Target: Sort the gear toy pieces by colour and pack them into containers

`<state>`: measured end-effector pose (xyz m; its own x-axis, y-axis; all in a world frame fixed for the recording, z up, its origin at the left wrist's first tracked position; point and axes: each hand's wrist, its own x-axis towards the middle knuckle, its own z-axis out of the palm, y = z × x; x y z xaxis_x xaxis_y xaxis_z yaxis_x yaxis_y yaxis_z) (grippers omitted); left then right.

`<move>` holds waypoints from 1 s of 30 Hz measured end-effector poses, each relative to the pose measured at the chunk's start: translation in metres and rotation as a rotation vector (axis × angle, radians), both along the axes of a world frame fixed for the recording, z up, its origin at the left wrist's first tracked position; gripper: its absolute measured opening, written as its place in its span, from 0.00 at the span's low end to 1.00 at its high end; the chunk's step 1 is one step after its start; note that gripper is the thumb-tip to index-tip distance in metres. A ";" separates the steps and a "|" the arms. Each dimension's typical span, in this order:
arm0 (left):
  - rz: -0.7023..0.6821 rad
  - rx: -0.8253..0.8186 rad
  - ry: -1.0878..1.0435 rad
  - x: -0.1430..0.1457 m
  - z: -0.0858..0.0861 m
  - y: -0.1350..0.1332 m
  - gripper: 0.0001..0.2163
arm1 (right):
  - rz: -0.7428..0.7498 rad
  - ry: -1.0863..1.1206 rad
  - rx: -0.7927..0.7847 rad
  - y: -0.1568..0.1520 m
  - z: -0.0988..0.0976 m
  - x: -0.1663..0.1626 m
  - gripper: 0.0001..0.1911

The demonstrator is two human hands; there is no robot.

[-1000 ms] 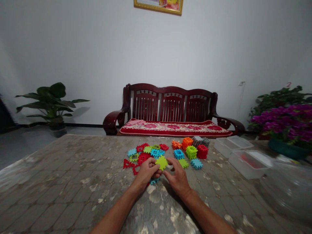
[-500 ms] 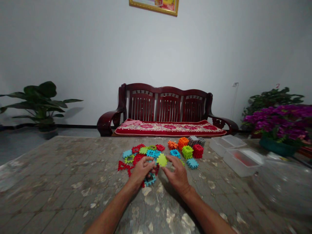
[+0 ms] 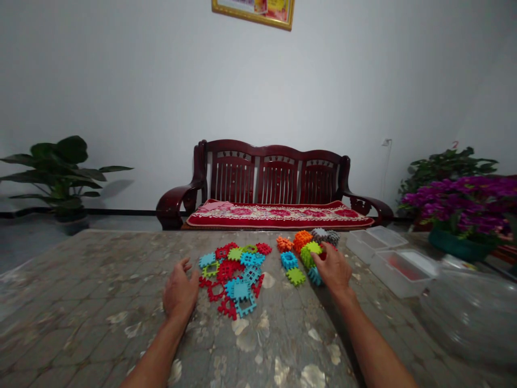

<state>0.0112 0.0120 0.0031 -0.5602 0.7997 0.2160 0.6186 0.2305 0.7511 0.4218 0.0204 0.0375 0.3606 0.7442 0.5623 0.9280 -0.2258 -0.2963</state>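
My left hand [image 3: 180, 291] lies open on the table, fingers apart, just left of a pile of flat interlocking pieces [image 3: 236, 269] in red, blue and green. My right hand [image 3: 333, 268] reaches to the group of built cubes, its thumb and fingers closed against a lime-green block [image 3: 309, 252]. A blue cube [image 3: 288, 260], an orange cube [image 3: 302, 238] and a grey cube [image 3: 325, 235] stand around it. A flat green piece [image 3: 296, 276] lies alone, and a teal piece [image 3: 314, 276] sits partly under my right hand.
Two clear plastic boxes [image 3: 402, 269] stand at the right, with a clear round container [image 3: 472, 312] nearer me. A pot of purple flowers [image 3: 464, 207] sits at the far right. Behind the marble-patterned table [image 3: 100, 302] is a dark wooden bench [image 3: 274, 186].
Both hands were together at the middle holding a lime-green piece. They have parted: the left moved left and opened, the right moved right to the cubes with the piece.
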 end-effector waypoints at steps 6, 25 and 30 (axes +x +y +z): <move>-0.025 -0.039 0.055 0.000 -0.001 0.001 0.22 | 0.058 -0.070 -0.004 0.010 -0.002 0.000 0.23; -0.217 -0.226 0.475 0.012 -0.004 -0.005 0.22 | 0.696 0.099 -0.079 0.008 -0.027 -0.105 0.16; -0.268 -0.246 0.507 0.013 -0.001 -0.007 0.21 | 0.795 0.021 -0.219 0.028 -0.015 -0.158 0.18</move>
<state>0.0247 0.0048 0.0024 -0.2095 0.9582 0.1947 0.9447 0.1469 0.2933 0.2642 0.0482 0.0223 -0.3108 0.8738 0.3740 0.8300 0.4413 -0.3413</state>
